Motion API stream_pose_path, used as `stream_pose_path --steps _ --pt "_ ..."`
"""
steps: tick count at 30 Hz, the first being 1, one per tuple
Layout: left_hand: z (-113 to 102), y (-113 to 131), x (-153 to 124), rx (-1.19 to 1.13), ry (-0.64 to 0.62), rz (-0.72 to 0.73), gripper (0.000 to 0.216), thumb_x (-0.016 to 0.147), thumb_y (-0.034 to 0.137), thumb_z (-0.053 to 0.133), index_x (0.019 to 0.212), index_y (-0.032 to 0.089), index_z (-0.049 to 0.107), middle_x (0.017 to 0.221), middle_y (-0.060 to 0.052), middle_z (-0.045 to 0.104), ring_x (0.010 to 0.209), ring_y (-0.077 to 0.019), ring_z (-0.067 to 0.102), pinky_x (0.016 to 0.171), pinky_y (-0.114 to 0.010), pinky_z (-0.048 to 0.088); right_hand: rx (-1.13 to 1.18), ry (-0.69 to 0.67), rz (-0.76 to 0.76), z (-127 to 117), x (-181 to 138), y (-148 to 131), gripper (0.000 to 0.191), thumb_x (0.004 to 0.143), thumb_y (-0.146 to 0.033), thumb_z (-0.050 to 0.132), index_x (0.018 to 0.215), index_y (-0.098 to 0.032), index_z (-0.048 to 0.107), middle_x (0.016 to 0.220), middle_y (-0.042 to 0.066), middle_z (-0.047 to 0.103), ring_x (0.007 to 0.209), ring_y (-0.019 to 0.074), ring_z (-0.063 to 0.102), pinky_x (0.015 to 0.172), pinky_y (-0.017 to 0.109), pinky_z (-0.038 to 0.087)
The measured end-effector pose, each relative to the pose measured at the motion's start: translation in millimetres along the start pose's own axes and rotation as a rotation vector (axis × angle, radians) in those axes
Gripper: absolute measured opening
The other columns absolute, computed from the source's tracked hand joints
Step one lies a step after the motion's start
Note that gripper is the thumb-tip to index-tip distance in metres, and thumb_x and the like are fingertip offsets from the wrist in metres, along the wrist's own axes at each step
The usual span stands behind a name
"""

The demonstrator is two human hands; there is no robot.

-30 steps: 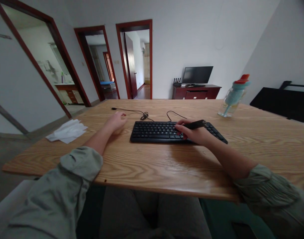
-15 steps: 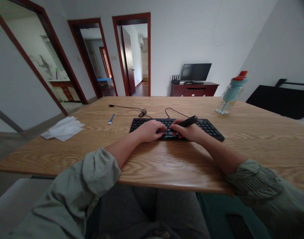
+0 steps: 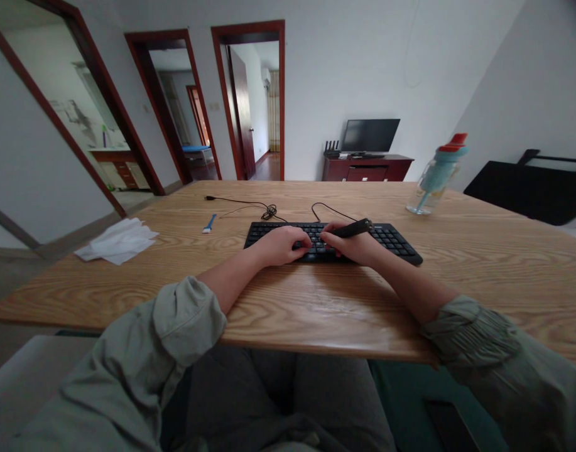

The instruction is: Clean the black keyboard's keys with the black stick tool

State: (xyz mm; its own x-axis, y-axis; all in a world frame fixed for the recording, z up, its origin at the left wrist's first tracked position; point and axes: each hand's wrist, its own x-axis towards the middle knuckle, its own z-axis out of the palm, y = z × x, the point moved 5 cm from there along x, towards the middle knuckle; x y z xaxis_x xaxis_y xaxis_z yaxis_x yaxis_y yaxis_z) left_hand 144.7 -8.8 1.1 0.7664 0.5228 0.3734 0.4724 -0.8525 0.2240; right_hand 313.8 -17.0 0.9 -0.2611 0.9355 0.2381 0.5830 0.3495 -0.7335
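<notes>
A black keyboard (image 3: 395,243) lies flat on the wooden table in front of me. My left hand (image 3: 284,245) rests on its left-middle part, fingers curled down onto the keys and thumb close to the near edge. My right hand (image 3: 356,247) is closed around a thick black pen-shaped tool (image 3: 354,230). This tool slants, its back end up to the right and its front end toward the middle keys. My right fingers hide the tip, so I cannot see whether it touches a key. A small gap separates the two hands.
The keyboard's black cable (image 3: 269,212) lies coiled behind it. Left of it are a small blue brush (image 3: 209,223) and crumpled white tissues (image 3: 118,241). A clear bottle (image 3: 433,179) with a red-topped lid stands at the back right of the table (image 3: 316,314).
Both hands stay over the same part of the keyboard. My right hand and the black tool shift very slightly; the whole view moves a little with my head.
</notes>
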Motion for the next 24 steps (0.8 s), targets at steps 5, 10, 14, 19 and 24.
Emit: stream_pose_path --steps 5,10,14,19,24 --pt "1.8 -0.2 1.8 -0.003 0.001 0.019 0.017 0.088 0.02 0.059 0.098 0.015 0.071 0.1 -0.007 0.07 0.091 -0.0167 0.063 0.086 -0.027 0.047 0.004 0.04 -0.022 0.6 5.7 -3.3 0.025 0.086 -0.038 0.056 0.092 -0.016 0.063 0.072 0.003 0.061 0.053 0.0118 0.053 0.047 0.023 0.041" --pt "0.9 -0.9 2.3 0.001 -0.01 0.012 0.015 0.086 0.02 0.059 0.092 0.015 0.071 0.096 -0.006 0.069 0.087 -0.0159 0.062 0.082 -0.026 0.047 -0.027 0.053 -0.044 2.6 5.8 -10.3 0.024 0.086 -0.038 0.056 0.091 -0.015 0.064 0.069 0.003 0.06 0.054 0.0128 0.054 0.048 0.024 0.04" --pt "0.9 -1.2 2.7 -0.01 -0.009 0.007 0.013 0.083 0.017 0.059 0.086 0.015 0.071 0.091 -0.005 0.068 0.082 -0.015 0.062 0.079 -0.025 0.046 -0.01 0.057 -0.105 5.8 8.8 -11.2 0.024 0.085 -0.038 0.057 0.092 -0.016 0.064 0.072 0.003 0.062 0.057 0.0128 0.055 0.051 0.024 0.041" --pt "2.2 -3.5 3.2 -0.01 -0.025 -0.008 0.012 0.081 0.016 0.059 0.082 0.015 0.071 0.089 -0.004 0.068 0.082 -0.0153 0.061 0.079 -0.025 0.046 0.0 0.062 -0.095 9.6 13.7 -12.2 0.021 0.085 -0.036 0.058 0.091 -0.016 0.065 0.071 0.002 0.062 0.056 0.012 0.055 0.05 0.022 0.041" --pt "1.9 -2.8 2.0 -0.007 -0.045 0.005 0.013 0.082 0.017 0.059 0.085 0.015 0.072 0.091 -0.005 0.069 0.084 -0.0157 0.062 0.081 -0.025 0.046 -0.002 0.04 -0.078 11.5 10.6 -16.8 0.021 0.085 -0.035 0.058 0.09 -0.015 0.065 0.064 0.001 0.059 0.053 0.0115 0.054 0.047 0.021 0.039"
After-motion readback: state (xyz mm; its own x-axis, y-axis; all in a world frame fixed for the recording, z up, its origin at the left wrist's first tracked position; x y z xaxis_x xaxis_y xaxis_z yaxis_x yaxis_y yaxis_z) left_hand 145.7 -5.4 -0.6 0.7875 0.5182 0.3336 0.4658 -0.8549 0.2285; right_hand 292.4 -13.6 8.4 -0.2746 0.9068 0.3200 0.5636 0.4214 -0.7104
